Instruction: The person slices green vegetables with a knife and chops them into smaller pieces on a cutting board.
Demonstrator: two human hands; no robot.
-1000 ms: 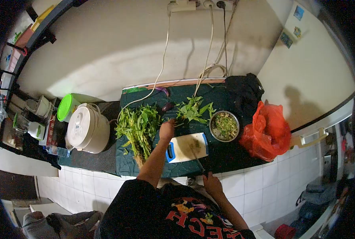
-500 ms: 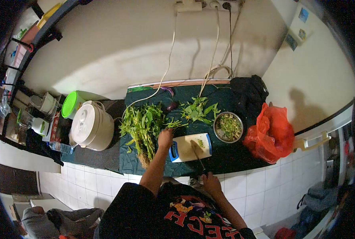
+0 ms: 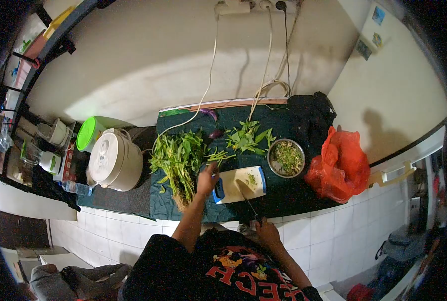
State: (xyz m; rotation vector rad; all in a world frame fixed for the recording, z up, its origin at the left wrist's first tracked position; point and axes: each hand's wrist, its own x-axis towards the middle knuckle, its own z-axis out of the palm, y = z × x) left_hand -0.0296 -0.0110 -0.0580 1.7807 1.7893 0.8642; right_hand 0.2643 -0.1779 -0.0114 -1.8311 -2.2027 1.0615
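My right hand [image 3: 266, 231] is closed round the dark handle of a knife [image 3: 249, 202]. Its blade reaches over the white cutting board [image 3: 228, 186] with blue ends, where a little chopped green [image 3: 251, 179] lies. At the board's left end is my left hand [image 3: 208, 179], fingers somewhat apart, with nothing visible between them. Cut green stems [image 3: 222, 155] lie just beyond its fingertips. Left of it spreads a large bunch of leafy greens [image 3: 178, 158], roots toward me. Loose leaves [image 3: 248, 138] sit behind the board, and a metal bowl [image 3: 303, 159] of chopped greens stands to the right.
A purple eggplant [image 3: 211, 114] and a small dark purple piece [image 3: 216, 134] lie at the back of the dark green cloth [image 3: 278, 198]. A red plastic bag [image 3: 341, 165] fills the right end. On the left stand a white rice cooker [image 3: 115, 160] and a green-lidded container [image 3: 89, 134].
My left hand has drawn back slightly from the cut stems toward me. The knife blade has shifted a little left over the board, my right hand still on its handle.
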